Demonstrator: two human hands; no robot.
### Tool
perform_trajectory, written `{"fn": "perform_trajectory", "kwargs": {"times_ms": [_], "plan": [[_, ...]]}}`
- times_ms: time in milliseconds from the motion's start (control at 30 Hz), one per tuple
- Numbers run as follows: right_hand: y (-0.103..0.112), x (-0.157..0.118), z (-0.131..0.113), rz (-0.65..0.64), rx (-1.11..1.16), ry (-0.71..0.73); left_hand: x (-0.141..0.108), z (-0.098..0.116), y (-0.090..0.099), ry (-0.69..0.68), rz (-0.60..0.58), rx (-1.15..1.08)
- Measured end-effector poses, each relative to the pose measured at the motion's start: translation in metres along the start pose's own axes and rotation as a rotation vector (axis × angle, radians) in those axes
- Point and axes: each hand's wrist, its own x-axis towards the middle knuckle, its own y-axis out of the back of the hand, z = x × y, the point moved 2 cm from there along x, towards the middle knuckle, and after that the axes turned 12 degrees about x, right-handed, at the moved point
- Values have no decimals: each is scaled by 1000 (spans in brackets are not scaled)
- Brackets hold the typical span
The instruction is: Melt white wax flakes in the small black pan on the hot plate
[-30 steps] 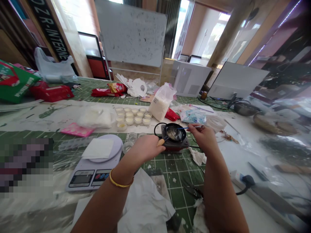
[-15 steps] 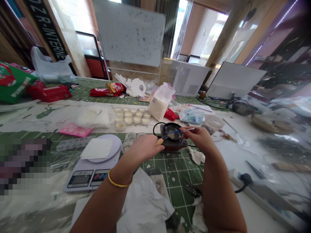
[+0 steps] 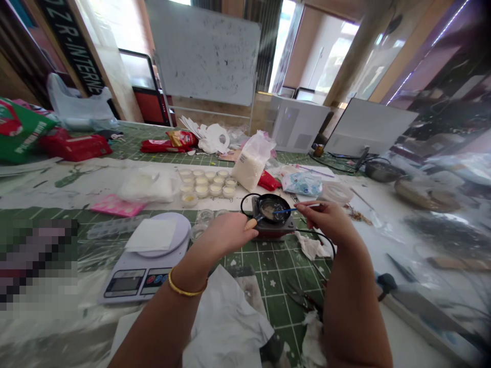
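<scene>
Head cam: I see my L hand (image 3: 230,230) gripping the wooden handle (image 3: 251,224) of a small blk pan (image 3: 284,203), just R of frame ctr, over a hot plate (image 3: 272,234). R hand (image 3: 328,217) pinches a thin blue stick (image 3: 287,210), far end in the pan. Pan's prob. light but rigid, poss. hot: handle only, IMO, kept level, as contents may slop. Stick prob. v. light; best held at outer end.

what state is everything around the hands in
left hand, closed on pan handle
right hand, pinching blue stick
blue stick, tip in pan
pan, on hot plate, whitish contents inside
hot plate, on or off unclear
scale, paper on top, readout illegible
clustered cups, holding pale fill
</scene>
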Motion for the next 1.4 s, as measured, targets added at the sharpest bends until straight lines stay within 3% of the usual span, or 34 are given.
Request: {"fn": "perform_trajectory", "kwargs": {"times_ms": [67, 167, 300, 433, 600, 733, 867, 900, 1033, 1067, 1200, 1233, 1300, 1400], "plan": [[-1, 0, 0, -31, 18, -17, 0, 0, 0, 4, 1, -2], [-3, 2, 0, 101, 13, 7, 0, 0, 0, 21, 2, 8], [-10, 5, 2, -67, 59, 4, 0, 1, 2, 24, -19, 0], [-7, 6, 3, 103, 15, 15, -1, 1, 2, 37, -19, 4], [-12, 6, 2, -130, 42, 13, -1, 1, 2, 34, -18, 1], [-15, 7, 1, 67, 21, 30, -1, 1, 2, 37, -15, 1], [-21, 5, -2, -179, 69, 32, -2, 2, 3, 42, -18, -5], [-20, 5, -1, -188, 68, 27, -2, 2, 4, 44, -16, -7], [-12, 8, 3, 96, 10, 42, -2, 2, 4, 38, -5, -9], [-13, 9, 3, 105, 12, 48, -2, 2, 4, 36, -7, -8], [-21, 5, -2, -195, 72, 20, -2, 2, 3, 33, -16, -6], [-19, 3, -4, -222, 69, 16, -2, 2, 3, 34, -15, -4], [-9, 2, -4, -119, 5, 26, -2, 2, 4, 34, -10, -2], [8, 3, -1, 153, -163, 32, -2, 2, 4, 38, -22, -2]]}}
